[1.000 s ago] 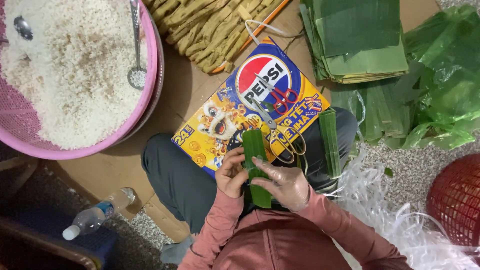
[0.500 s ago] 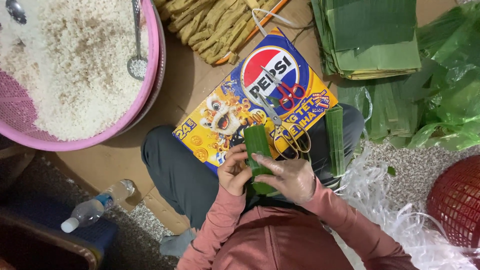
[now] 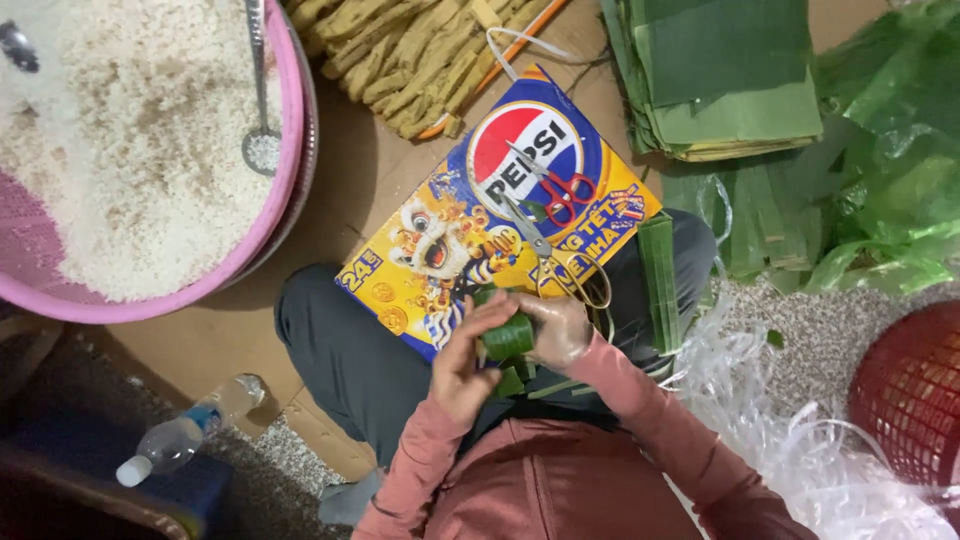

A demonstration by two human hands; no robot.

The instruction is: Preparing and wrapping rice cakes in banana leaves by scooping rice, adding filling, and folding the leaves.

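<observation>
- I sit on cardboard point(image 3: 200, 340) over gravel floor point(image 3: 800, 350).
- My left hand point(image 3: 465, 360) and right hand point(image 3: 560, 325) both clasp a leaf roll point(image 3: 507, 335).
- Basin point(image 3: 285, 190), leaves point(image 3: 730, 80) and basket point(image 3: 915, 400) hem me in.

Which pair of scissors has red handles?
The red-handled scissors lying higher on the printed cardboard; the other scissors, nearer the hands, have pale metal-coloured handles.

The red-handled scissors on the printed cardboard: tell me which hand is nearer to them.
Right. The right hand sits just below the red-handled scissors, under their blades, wrapped on the green leaf bundle. The left hand grips the bundle lower and farther left.
</observation>
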